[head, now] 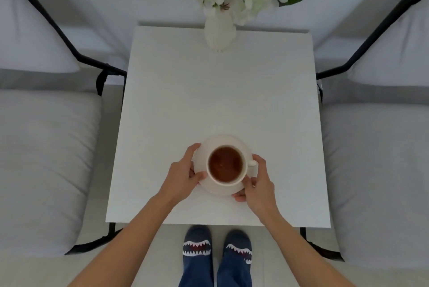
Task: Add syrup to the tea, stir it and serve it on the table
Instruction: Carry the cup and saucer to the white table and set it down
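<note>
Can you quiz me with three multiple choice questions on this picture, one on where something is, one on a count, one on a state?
1. Where is the vase?
A. far edge of the table
B. on a chair
C. beside the saucer

2. How many cups are on the table?
A. one
B. two
C. three

3. The cup is:
A. empty
B. filled with tea
C. tipped over

Answers: 1 A, it stands at the edge farthest from the person. 2 A, a single cup sits on the saucer. 3 B, brown liquid fills it, with the left hand and right hand gripping the saucer.
</note>
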